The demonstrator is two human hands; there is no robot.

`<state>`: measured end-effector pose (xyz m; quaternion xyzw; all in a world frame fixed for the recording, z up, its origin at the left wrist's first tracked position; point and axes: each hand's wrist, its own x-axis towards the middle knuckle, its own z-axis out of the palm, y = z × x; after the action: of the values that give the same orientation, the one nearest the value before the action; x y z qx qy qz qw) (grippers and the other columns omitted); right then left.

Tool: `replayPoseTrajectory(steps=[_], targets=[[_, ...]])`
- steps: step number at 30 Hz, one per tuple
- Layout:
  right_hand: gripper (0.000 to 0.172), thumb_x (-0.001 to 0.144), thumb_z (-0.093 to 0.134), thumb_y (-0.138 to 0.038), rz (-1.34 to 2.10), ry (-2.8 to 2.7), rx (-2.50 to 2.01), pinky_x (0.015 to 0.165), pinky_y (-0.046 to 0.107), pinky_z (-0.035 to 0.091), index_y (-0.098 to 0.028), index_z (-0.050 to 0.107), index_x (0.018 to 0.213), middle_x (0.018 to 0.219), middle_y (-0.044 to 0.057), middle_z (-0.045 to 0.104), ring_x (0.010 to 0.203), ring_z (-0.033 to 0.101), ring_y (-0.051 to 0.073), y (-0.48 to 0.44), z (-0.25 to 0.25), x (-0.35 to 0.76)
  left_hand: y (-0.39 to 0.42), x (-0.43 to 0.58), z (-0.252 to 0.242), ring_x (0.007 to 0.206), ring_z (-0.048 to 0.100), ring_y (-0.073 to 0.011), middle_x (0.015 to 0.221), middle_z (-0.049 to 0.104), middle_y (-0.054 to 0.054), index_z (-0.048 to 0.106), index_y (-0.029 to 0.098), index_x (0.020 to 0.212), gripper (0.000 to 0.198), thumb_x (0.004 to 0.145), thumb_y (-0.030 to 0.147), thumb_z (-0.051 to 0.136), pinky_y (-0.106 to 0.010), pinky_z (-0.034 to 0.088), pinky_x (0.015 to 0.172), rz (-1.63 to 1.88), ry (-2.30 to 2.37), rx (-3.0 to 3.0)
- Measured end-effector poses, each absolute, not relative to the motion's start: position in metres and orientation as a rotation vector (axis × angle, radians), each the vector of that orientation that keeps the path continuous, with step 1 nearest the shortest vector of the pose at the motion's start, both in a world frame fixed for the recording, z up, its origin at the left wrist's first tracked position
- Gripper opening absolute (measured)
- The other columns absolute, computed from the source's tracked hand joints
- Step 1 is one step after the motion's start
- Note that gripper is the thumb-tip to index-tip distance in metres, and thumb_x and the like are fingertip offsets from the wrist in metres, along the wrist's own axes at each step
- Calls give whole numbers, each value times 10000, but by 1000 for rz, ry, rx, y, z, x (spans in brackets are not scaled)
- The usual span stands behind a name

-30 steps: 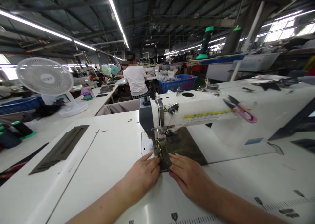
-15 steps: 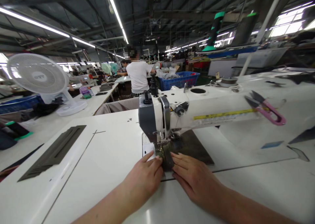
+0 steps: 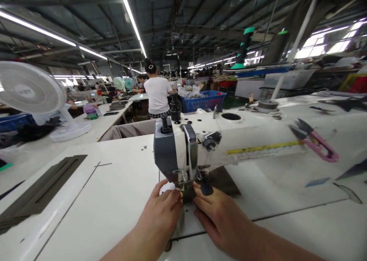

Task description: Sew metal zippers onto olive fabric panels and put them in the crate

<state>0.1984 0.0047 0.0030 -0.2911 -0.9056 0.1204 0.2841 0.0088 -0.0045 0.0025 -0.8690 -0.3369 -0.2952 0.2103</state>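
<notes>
Cloth (image 3: 225, 180) beneath the sewing machine (image 3: 258, 133) appears light, soft and foldable, best steadied flat along both edges, where your left hand (image 3: 161, 215) and right hand (image 3: 220, 216) rest fingertips, any pinch being hidden.

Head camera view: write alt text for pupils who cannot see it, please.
A person's left hand and right hand flank dark cloth at a white sewing machine. Pink-handled scissors rest against it; stacked cloth lies left, a fan beyond.
</notes>
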Motion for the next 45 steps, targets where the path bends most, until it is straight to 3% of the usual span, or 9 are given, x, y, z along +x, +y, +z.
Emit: replayPoseTrajectory(steps=[7,10,20,28,33,36,39,42,45], targets=[[297,779,444,-96,317,-2424,-762,994,411,359,-124,575,1044,1118,136,585,1068,513,230,6,3,197,-12,9,9,811,547,-174,868,587,-68,586,133,810,192,878,76,416,-373,466,818,-687,-1051,-2460],[310,773,448,-94,298,-2422,-753,987,414,367,-129,566,1058,1108,132,588,1055,521,230,6,2,197,-11,9,9,778,526,-186,856,570,-83,578,127,781,188,873,86,420,-359,479,730,-672,-1053,-2478],[355,769,450,-85,271,-2425,-763,986,410,373,-134,555,1105,1144,137,577,1097,504,234,5,2,197,-11,6,9,779,519,-197,858,561,-77,588,121,825,146,867,108,449,-385,448,758,-620,-1113,-2480],[377,789,436,-98,234,-2441,-764,997,441,357,-109,535,1152,1159,158,570,1132,482,251,5,2,193,-7,7,0,681,501,-175,742,517,-43,569,155,725,164,857,128,475,-332,446,662,-628,-1200,-2385],[311,838,421,-127,207,-2486,-735,963,379,400,-166,554,1117,1157,105,578,1100,507,215,22,5,210,-7,2,1,669,507,-169,723,518,-36,568,162,723,152,840,102,491,-300,447,618,-693,-1227,-2402],[246,815,461,-144,-137,-2469,-962,837,448,467,-134,586,1027,1047,146,609,982,554,279,32,4,232,-20,5,11,677,532,-178,766,560,-53,583,154,828,136,851,101,460,-310,464,613,-705,-1230,-2435],[196,735,425,-43,-363,-2465,-1142,671,446,496,-127,594,788,822,156,621,774,587,292,15,-3,244,-39,23,21,840,578,-218,956,612,-120,511,92,1113,256,893,201,438,-357,497,726,-740,-1034,-2537],[219,720,429,-45,-96,-2512,-1024,661,344,500,-145,573,851,814,114,628,741,604,240,-29,-12,242,-51,45,21,1113,507,-239,1171,565,-174,406,27,1240,384,921,239,386,-376,439,931,-707,-830,-2690],[204,752,450,-73,433,-2462,-990,575,220,461,-202,578,846,769,32,650,664,612,160,-75,-15,238,-53,54,12,1171,479,-214,1223,552,-133,487,96,1188,311,914,182,367,-359,414,974,-738,-803,-2886]])
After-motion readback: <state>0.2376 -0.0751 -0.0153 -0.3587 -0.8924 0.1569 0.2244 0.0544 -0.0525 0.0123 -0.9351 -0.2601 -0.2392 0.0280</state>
